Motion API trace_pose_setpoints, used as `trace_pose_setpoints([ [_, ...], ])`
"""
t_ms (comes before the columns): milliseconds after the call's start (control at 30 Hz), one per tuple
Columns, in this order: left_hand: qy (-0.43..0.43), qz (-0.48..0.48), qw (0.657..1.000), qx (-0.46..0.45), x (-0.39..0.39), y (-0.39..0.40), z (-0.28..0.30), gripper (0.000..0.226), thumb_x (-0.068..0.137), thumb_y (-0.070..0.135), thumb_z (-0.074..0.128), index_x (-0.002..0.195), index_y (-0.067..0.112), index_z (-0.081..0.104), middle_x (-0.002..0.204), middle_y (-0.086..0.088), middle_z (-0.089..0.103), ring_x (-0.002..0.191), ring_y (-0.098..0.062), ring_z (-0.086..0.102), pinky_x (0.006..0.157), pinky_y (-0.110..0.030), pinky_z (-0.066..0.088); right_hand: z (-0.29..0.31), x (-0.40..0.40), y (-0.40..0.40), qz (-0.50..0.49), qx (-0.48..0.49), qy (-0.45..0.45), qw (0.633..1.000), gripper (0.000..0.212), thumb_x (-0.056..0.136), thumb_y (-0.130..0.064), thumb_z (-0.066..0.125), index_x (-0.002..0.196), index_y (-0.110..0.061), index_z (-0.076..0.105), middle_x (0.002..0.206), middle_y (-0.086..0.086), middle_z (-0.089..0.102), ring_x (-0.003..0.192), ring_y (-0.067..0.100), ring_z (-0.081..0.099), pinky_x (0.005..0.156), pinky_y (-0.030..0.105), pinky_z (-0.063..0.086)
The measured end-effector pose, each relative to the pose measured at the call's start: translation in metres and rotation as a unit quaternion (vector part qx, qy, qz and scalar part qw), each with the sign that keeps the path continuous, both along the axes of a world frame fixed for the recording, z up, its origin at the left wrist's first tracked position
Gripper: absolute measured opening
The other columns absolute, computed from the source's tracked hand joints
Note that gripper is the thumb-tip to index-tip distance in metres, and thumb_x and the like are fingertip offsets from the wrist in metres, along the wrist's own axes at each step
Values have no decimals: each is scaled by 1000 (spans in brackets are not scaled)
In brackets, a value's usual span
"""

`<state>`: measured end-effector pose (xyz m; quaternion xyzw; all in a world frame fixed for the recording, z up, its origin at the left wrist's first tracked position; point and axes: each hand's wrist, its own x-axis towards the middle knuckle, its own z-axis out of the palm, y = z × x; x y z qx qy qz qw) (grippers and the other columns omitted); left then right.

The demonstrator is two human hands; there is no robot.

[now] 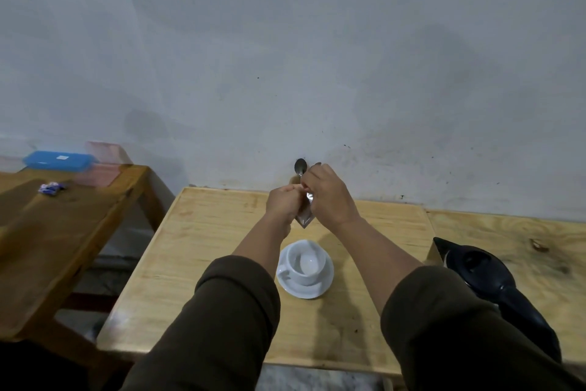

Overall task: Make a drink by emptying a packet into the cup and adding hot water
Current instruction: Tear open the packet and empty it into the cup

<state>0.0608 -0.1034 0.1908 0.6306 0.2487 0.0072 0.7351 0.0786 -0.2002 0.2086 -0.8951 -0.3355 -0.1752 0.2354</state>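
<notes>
A white cup (305, 263) stands empty on a white saucer (326, 284) in the middle of the light wooden table (203, 251). Above and beyond the cup, my left hand (281, 204) and my right hand (328, 197) both pinch a small packet (305, 219) that hangs between them, brown at its lower end and silvery higher up. My right hand also holds a metal spoon (300, 166), whose bowl sticks up past the fingers. A black kettle (494, 282) sits at the table's right edge, spout pointing toward the wall.
A wall rises just behind the table. On the left stands a darker wooden bench (63, 232) with a blue lidded box (58, 160), a pink container (106, 165) and a small blue-white wrapper (50, 188). Another plywood surface (520, 241) adjoins on the right.
</notes>
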Motion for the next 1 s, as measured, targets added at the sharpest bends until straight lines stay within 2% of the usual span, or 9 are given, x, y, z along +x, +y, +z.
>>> trace_pose_setpoints([
  [100,9,5,1000,-15,2,4,0,34,82,-1,42,53,13,55,54,-7,50,50,-20,44,53,-28,38,-5,-3,2,15,-9,5,1000,12,66,4,53,72,-2,62,77,15,61,79,24,50,50,39,51],
  [233,21,-6,999,-23,5,7,0,27,83,5,52,58,14,58,48,-3,55,49,-17,49,50,-24,40,-4,2,0,-4,29,70,997,13,83,3,52,85,0,65,92,18,62,91,29,53,73,40,48],
  [300,28,-14,999,-17,6,7,-2,25,81,5,54,59,14,60,48,-4,56,46,-17,49,46,-21,40,-3,2,-4,-13,44,106,993,13,84,4,52,84,2,65,92,19,61,92,28,51,77,35,43],
  [467,51,5,999,10,5,11,-16,26,84,10,54,59,13,62,59,-9,58,53,-22,52,53,-27,42,-8,-7,-12,16,26,128,991,11,79,10,54,71,7,60,78,22,60,79,21,42,69,37,41],
  [633,89,15,995,36,6,12,-31,28,80,14,56,52,16,60,49,-3,60,54,-22,55,56,-29,44,-25,-14,-25,20,-24,118,992,10,82,1,59,73,-5,60,83,6,58,80,12,39,64,17,37],
  [733,113,16,993,42,11,15,-53,17,72,25,58,61,14,65,74,-13,70,71,-28,61,66,-32,46,-34,-21,-34,19,-71,171,983,7,86,-4,57,83,-4,62,94,10,63,84,20,50,74,33,45],
  [833,131,-12,989,73,19,16,-78,23,67,31,56,66,11,67,90,-21,74,81,-33,66,77,-39,52,-39,-28,-37,12,-50,240,969,10,88,-2,54,79,-6,57,89,10,60,80,22,52,72,29,41],
  [900,140,-18,986,85,16,13,-80,22,70,30,59,59,12,64,84,-21,73,83,-34,66,82,-43,53,-41,-30,-35,2,-45,262,964,18,89,-1,51,76,-14,49,84,4,53,76,18,46,66,24,35],
  [1000,157,-22,982,102,4,8,-69,29,82,26,61,55,14,56,68,-12,61,76,-33,64,65,-34,47,-48,-33,-35,-11,-32,268,963,17,87,-1,50,76,-14,46,79,2,49,72,18,43,61,24,34],
])
